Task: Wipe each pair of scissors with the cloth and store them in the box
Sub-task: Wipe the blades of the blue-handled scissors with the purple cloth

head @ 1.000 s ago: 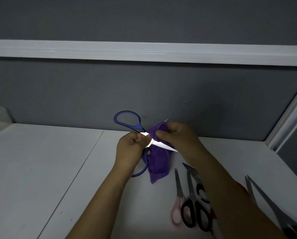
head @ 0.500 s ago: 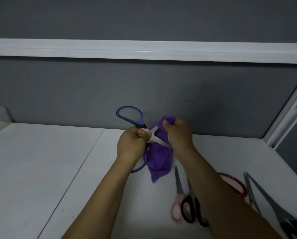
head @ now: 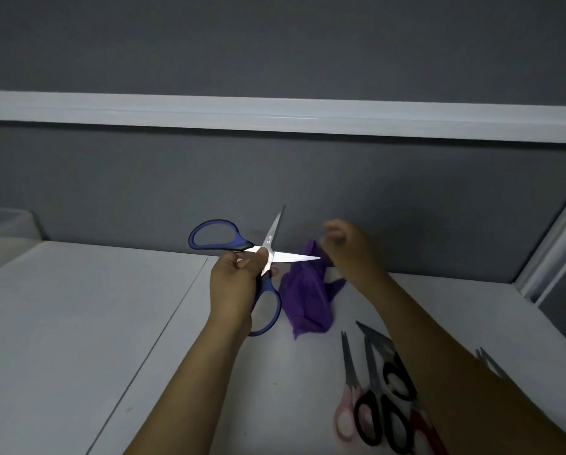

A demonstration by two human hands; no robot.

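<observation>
Blue scissors: the blue-handled steel scissors (head: 276, 255) are spread wide above the middle of the white tabletop (head: 78, 323). The left hand (head: 232, 287) has its fingers curled round the near handle.
Cloth: the crumpled purple cloth (head: 308, 300) is just right of the blades, below the blurred right hand (head: 354, 251). I cannot tell whether its fingers pinch the cloth.
Wiping well: probably best to wipe each blade from pivot to tip, with the fingers behind the edge.
Box: likely the translucent plastic box (head: 2, 234) at far left.
Writing: a small blade mark, unreadable.

Bare forearms; bare left hand (head: 232, 287) and right hand (head: 352, 249).
</observation>
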